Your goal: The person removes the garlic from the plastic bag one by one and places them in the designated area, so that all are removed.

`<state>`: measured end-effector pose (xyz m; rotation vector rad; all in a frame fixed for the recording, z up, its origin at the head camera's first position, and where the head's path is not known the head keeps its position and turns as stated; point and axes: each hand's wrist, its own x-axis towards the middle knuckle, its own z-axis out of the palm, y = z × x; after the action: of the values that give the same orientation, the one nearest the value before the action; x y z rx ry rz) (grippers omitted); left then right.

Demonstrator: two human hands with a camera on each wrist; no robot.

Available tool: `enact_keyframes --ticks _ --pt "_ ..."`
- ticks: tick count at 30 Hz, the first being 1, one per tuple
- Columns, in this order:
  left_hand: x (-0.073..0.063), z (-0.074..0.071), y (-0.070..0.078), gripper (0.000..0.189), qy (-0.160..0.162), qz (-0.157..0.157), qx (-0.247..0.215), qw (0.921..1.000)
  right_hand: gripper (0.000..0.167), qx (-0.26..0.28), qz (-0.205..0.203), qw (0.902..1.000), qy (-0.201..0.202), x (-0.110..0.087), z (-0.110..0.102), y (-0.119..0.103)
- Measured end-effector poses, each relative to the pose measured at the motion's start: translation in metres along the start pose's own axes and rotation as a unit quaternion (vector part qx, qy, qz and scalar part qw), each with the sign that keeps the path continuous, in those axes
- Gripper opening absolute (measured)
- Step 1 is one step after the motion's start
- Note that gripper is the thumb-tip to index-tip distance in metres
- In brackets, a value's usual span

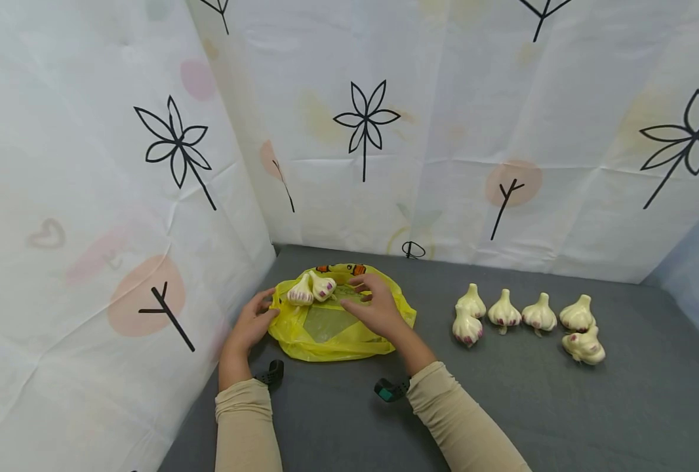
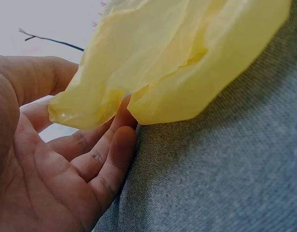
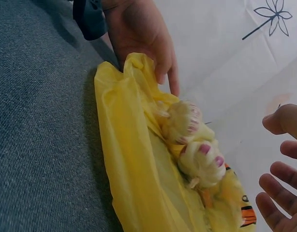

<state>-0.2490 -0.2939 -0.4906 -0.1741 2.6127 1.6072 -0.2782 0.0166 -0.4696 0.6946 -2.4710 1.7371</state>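
Observation:
A yellow plastic bag (image 1: 338,349) lies spread on the grey table, its mouth facing up. Two garlic bulbs, one pale with purple streaks (image 1: 299,292) and one with purple patches (image 1: 323,287), sit side by side within it at the back left. My left hand (image 1: 248,326) is at the bag's left edge, with relaxed fingers touching the plastic; in the left wrist view a fold of the bag hangs over the fingers (image 2: 112,166). Over the bag's right part hovers my right hand (image 1: 379,308), fingers spread and holding nothing, a short way right of the bulbs.
Several more garlic bulbs (image 1: 504,309) stand or lie on the table (image 1: 503,400) to the right of the bag. White cloth (image 1: 444,118) with plant drawings hangs behind and along the left side. Each wrist carries a dark band (image 1: 392,389).

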Motion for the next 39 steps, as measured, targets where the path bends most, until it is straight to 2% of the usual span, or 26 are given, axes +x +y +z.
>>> enact_keyframes --ticks 5,16,28,39 --pt "0.0 0.0 0.0 0.061 -0.002 -0.003 0.002 1.0 0.045 -0.007 0.023 0.9997 -0.007 0.006 0.009 0.003" --pt "0.0 -0.001 -0.001 0.061 0.0 0.001 0.004 1.0 0.046 -0.03 0.018 0.9992 -0.018 0.024 0.023 0.008" --pt "0.0 0.0 -0.005 0.061 -0.002 0.007 0.0 1.0 0.047 -0.036 0.052 0.9977 -0.025 0.037 0.035 0.02" --pt "0.006 0.0 -0.007 0.061 -0.001 0.003 0.0 1.0 0.054 -0.053 0.048 0.9968 -0.038 0.048 0.043 0.019"
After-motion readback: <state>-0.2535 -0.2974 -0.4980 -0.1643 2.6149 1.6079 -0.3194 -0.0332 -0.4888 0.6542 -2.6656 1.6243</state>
